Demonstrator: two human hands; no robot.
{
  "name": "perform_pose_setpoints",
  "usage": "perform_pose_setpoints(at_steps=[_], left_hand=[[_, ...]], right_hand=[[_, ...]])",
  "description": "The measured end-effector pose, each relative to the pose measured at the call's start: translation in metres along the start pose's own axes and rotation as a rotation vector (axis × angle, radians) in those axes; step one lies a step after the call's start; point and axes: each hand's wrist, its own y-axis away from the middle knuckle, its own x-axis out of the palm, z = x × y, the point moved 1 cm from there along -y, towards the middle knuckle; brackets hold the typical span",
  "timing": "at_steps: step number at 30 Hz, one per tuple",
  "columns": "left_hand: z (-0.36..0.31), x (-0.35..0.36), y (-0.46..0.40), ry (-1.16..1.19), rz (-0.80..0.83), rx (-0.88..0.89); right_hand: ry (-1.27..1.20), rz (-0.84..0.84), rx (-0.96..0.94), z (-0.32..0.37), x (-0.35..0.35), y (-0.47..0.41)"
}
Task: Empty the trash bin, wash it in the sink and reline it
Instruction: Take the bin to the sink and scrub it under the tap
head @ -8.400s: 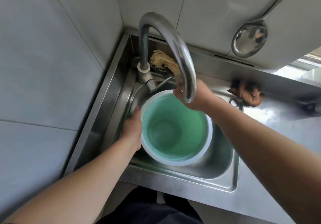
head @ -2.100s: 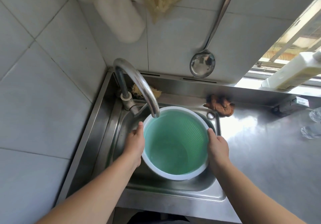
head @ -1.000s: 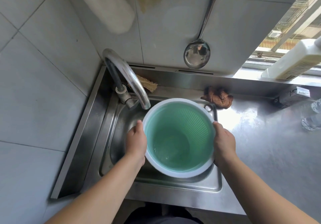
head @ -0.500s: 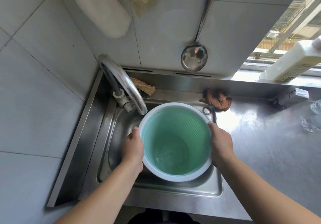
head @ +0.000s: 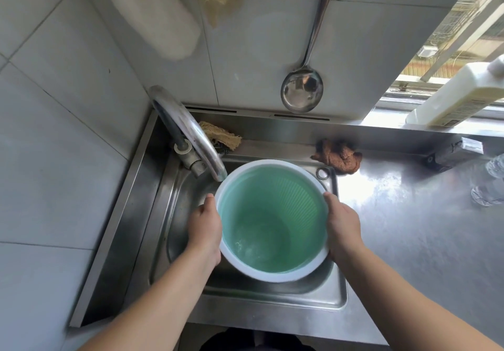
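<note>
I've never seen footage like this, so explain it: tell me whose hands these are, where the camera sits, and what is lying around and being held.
There is no machine here. A person wears a camera on the head, which looks forward and down, so you see their own arms. The left hand and right hand grip opposite sides of a green trash bin with a white rim, held over a steel sink. A little water lies in the bin's bottom. The faucet curves above the rim. On the counter beside the sink lies a brown rag. A ladle hangs on the tiled wall, and a white bottle stands by the window.
</note>
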Motion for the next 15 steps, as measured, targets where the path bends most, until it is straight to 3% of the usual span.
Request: perform_pose_setpoints(at_steps=[8,15], left_hand=[[-0.014,-0.021,-0.012,-0.013,-0.094,0.047],[0.000,0.004,0.000,0.024,0.001,-0.060]], right_hand=[[-0.067,0.088,-0.024,0.008,0.028,0.009],[0.040,0.016,-0.014,0.020,0.003,-0.011]])
